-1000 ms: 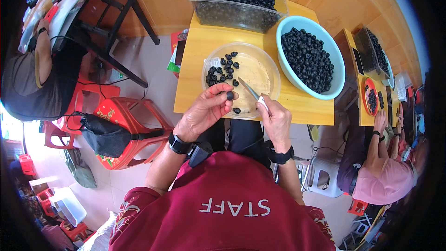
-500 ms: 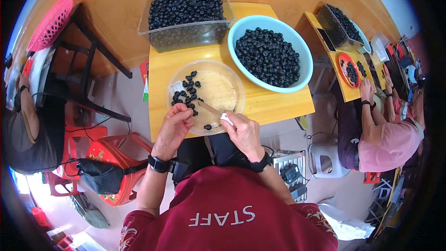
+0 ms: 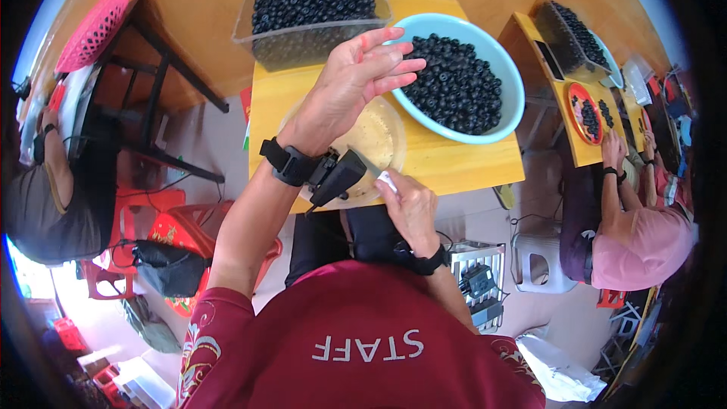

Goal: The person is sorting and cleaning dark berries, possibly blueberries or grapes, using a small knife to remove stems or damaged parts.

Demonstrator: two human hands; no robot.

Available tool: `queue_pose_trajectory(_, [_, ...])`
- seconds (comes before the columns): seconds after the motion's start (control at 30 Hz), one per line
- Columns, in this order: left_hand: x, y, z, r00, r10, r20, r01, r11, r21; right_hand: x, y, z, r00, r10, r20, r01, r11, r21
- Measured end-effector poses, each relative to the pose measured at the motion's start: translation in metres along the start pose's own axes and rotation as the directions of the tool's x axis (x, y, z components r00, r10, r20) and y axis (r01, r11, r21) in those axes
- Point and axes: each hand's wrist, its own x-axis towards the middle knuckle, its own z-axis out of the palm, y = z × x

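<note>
My left hand [image 3: 360,79] reaches across to the near-left rim of a light-blue bowl [image 3: 509,85], its fingers apart and nothing visible in them. Small black round pieces [image 3: 454,87] with ring-like ends fill the bowl. In my right hand [image 3: 410,208] is a small knife [image 3: 388,179] with a white handle; its blade points up and left over a shallow clear round tray [image 3: 382,136]. My left forearm and a black device at the wrist cover much of that tray, so only a few black pieces show in it.
A clear rectangular bin [image 3: 318,45] heaped with the same pieces stands at the back of the yellow table [image 3: 462,174]. Co-workers sit at left and right [image 3: 632,246]. A red stool [image 3: 178,220] and a grey stool [image 3: 538,257] flank me.
My left hand has left the loose pieces in the tray, moved up and right to the blue bowl, and spread its fingers. The right hand keeps the knife over the tray.
</note>
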Motion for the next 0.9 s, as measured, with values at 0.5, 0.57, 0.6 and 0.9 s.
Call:
queue_pose_trajectory(0.5, [-0.117, -0.086, -0.092, 0.961, -0.276, 0.01, 0.089, 0.341, 0.936, 0.002, 0.0, 0.002, 0.999, 0.042, 0.014, -0.042, 0.998, -0.044])
queue_pose_trajectory(0.57, [-0.118, -0.095, -0.091, 0.965, -0.249, 0.081, 0.003, 0.319, 0.948, 0.001, -0.001, 0.003, 0.999, 0.039, 0.029, -0.038, 0.998, -0.045])
queue_pose_trajectory(0.6, [-0.118, -0.097, -0.09, 0.965, -0.247, 0.089, -0.004, 0.322, 0.947, 0.002, -0.002, 0.003, 0.999, 0.04, 0.023, -0.038, 0.998, -0.05])
queue_pose_trajectory(0.9, [-0.117, -0.083, -0.093, 0.912, -0.402, -0.082, 0.37, 0.72, 0.587, 0.001, -0.002, 0.004, 0.999, 0.031, -0.008, -0.031, 0.999, 0.037])
